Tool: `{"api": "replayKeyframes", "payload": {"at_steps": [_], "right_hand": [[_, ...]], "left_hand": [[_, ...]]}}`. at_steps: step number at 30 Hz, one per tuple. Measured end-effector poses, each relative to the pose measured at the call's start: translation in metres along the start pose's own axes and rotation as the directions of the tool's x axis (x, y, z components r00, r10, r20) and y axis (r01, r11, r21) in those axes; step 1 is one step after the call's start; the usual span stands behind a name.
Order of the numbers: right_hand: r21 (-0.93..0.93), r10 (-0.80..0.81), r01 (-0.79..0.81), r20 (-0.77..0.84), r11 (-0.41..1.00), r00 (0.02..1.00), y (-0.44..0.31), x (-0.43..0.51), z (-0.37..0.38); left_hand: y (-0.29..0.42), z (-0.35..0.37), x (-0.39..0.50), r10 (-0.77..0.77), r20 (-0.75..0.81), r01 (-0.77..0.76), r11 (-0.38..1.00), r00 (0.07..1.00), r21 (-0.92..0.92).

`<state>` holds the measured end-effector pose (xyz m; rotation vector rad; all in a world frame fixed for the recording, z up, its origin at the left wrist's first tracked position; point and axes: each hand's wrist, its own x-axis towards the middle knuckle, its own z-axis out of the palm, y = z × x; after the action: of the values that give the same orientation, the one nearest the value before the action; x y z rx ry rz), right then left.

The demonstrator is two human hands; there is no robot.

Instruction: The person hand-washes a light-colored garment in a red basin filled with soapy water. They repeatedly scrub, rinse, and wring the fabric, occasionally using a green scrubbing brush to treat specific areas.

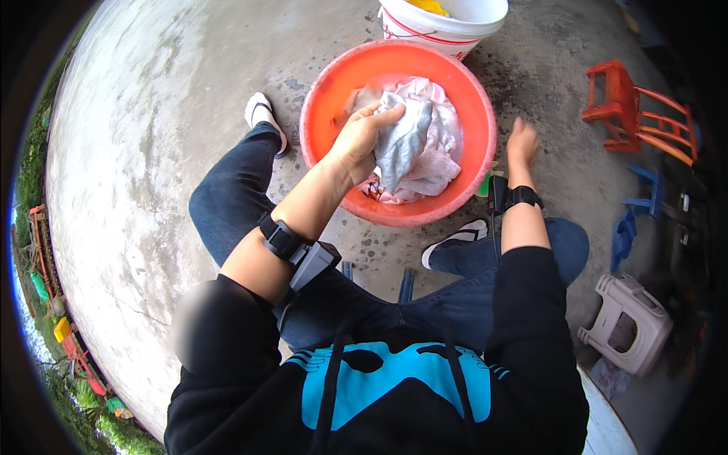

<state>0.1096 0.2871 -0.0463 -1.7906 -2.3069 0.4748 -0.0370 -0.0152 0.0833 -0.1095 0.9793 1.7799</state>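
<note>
My left hand (359,135) pinches a damp, pale blue-grey cloth (401,139) between thumb and fingers, holding it over a round orange-red plastic basin (328,74). Inside the basin lie wet, pale pink and whitish fabrics (446,116), partly hidden by the cloth. Printed fabric (372,187) shows at the near left of the pile. To the right of the basin, apart from its rim, my right hand (522,142) is above the concrete floor. Its fingers look curled but are blurred, so whether they hold anything is unclear.
Behind the basin stands a white plastic bucket (435,28) with yellow fabric (427,7) inside. A green object (484,186) shows beside the basin's right rim. At right are a red-orange chair (623,105), a blue stool-like object (648,190) and a grey plastic stool (645,335).
</note>
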Motion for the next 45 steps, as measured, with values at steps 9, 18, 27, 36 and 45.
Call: {"api": "replayKeyframes", "payload": {"at_steps": [9, 18, 27, 36, 45], "right_hand": [[0.779, -0.79, 0.18, 0.543, 0.601, 0.284, -0.096, -0.117, -0.087], [0.561, -0.874, 0.744, -0.071, 0.364, 0.481, -0.137, -0.175, -0.052], [0.625, -0.751, 0.504, 0.212, 0.596, 0.626, -0.134, -0.168, -0.04], [0.544, -0.783, 0.635, 0.068, 0.548, 0.618, -0.124, -0.161, -0.033], [0.782, -0.75, -0.425, 0.594, 0.455, 0.291, -0.087, -0.111, -0.026]], "left_hand": [[0.004, 0.006, -0.007, 0.155, 0.017, -0.156, 0.978, 0.988, 0.136], [-0.05, -0.014, 0.032, -0.007, -0.08, -0.001, 0.995, 0.997, -0.095], [-0.06, -0.01, 0.03, 0.151, -0.248, -0.145, 0.989, 0.957, 0.043], [-0.044, -0.005, 0.022, 0.031, -0.222, -0.004, 0.993, 0.975, 0.118], [-0.009, -0.024, 0.017, 0.275, 0.029, -0.269, 0.905, 0.961, 0.331]]}}
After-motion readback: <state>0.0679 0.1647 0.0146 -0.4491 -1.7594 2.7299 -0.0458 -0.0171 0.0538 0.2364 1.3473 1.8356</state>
